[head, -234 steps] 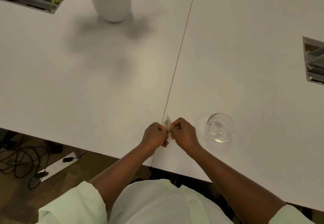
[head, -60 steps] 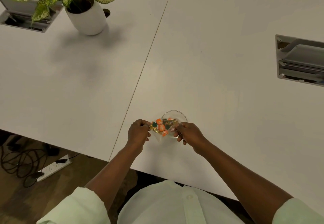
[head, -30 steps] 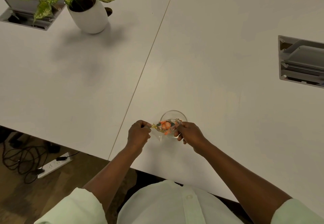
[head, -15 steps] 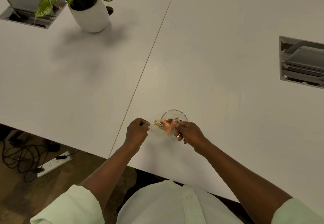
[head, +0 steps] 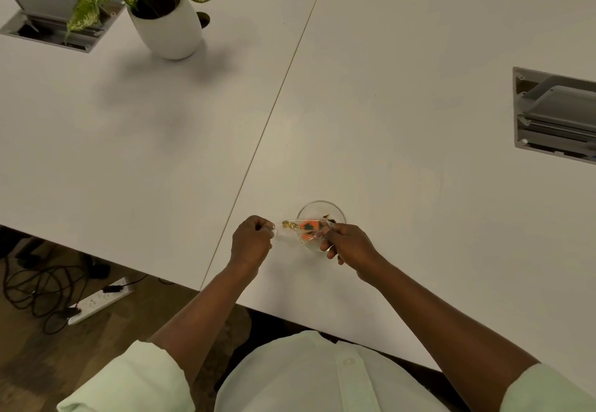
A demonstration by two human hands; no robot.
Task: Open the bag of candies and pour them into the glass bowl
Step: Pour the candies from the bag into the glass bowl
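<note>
A small clear plastic bag of candies [head: 303, 228] is stretched between my two hands, tipped toward the glass bowl [head: 321, 208]. My left hand [head: 251, 240] pinches the bag's left end, which looks flat and emptied. My right hand [head: 346, 242] grips the bag's right end at the bowl's near rim. Orange, dark green and gold candies [head: 308, 225] show through the bag over the bowl, and one or two dark candies [head: 329, 218] lie inside the bowl. The bowl stands on the white table [head: 387, 153] near its front edge.
A potted plant in a white pot [head: 167, 29] stands at the far left. Grey cable hatches are set into the table at the far left [head: 48, 23] and at the right [head: 554, 115]. A power strip and cables [head: 96, 302] lie on the floor below.
The bag has tilted flatter and lower toward the bowl over the last two seconds, and the candies have slid rightward to its bowl end. Both hands keep their grip.
</note>
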